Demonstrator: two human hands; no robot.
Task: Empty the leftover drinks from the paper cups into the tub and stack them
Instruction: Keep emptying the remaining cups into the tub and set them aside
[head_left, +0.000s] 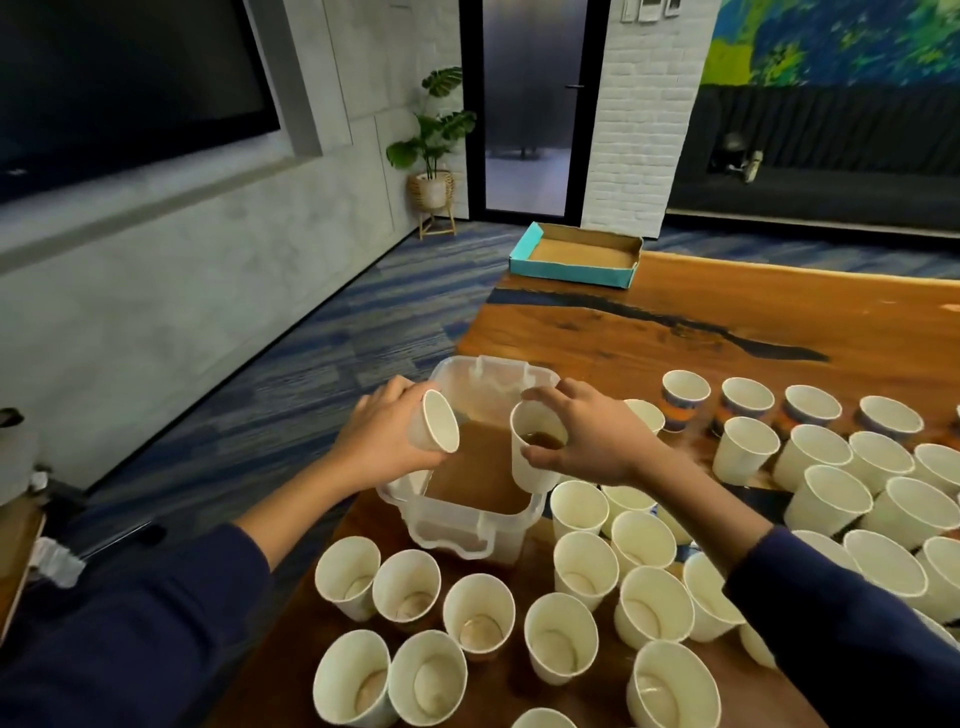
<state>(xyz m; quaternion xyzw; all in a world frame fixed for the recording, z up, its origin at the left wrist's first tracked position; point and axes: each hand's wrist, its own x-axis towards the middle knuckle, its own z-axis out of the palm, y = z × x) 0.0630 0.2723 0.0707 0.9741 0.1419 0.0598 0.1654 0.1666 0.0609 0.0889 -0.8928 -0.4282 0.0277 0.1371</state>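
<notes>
Surface: glossy brown wooden table (675, 322).
Tub: clear square plastic tub (470, 530) holding brown liquid.
Left hand (387, 434): grips tipped white paper cup (434, 428) over tub.
Right hand (592, 441): holds upright white cup of brown drink (535, 449) above tub.

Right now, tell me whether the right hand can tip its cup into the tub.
Probably yes. The right hand holds its cup upright directly over the open tub; the left hand and its tilted cup sit off to one side.

One tub (470, 525), one cardboard tray (571, 273), many paper cups (558, 636).
</notes>
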